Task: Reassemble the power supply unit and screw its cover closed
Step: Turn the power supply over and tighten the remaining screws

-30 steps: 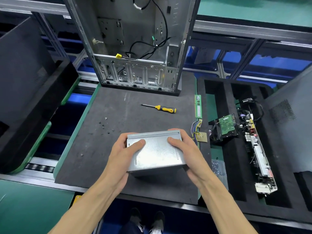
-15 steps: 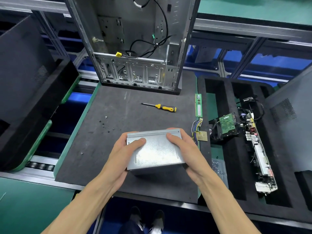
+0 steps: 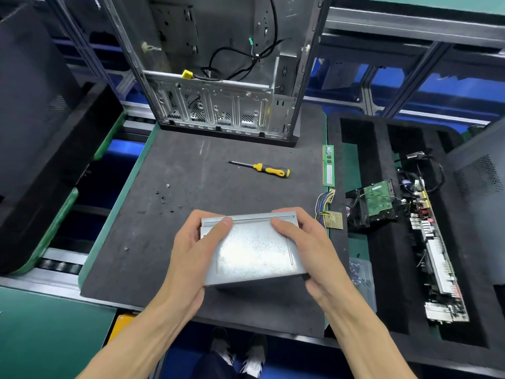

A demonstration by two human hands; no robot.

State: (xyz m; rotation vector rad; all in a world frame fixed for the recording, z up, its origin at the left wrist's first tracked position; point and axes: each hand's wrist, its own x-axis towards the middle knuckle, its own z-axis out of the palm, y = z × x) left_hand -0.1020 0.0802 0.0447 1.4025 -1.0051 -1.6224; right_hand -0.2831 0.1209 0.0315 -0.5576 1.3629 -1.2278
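The cover of the grey sheet-metal power supply unit (image 3: 252, 248) appears to be seated on its body, so the fitting-together looks largely done; the screwing looks not yet begun. The yellow-and-black-handled screwdriver (image 3: 262, 169) lies untouched on the dark foam-topped desk (image 3: 191, 165), well apart from the unit, and a scatter of small dark screws (image 3: 166, 196) sits loose on the desk to the left of it. So what is left, by my reading, is to pick up screws and driver and fasten the cover.

The unit is a boxy, dull-galvanised case with a speckled sheen, a pressed rectangular outline on its upper face and a folded seam along the far edge. It is held just above the near part of the desk, tilted slightly toward the camera. A bundle of coloured wires with a small tan circuit piece (image 3: 326, 212) lies just beside its far right corner; whether these belong to the unit I cannot tell.

The left hand (image 3: 191, 247) grips the left side, thumb lying across the top near the seam, fingers curled round the far edge. The right hand (image 3: 308, 242) grips the right side likewise, thumb on top and fingers wrapped round the corner.

Behind stands an open bare-metal computer case (image 3: 218, 77); a black foam tray (image 3: 382, 242) to the right holds circuit boards.
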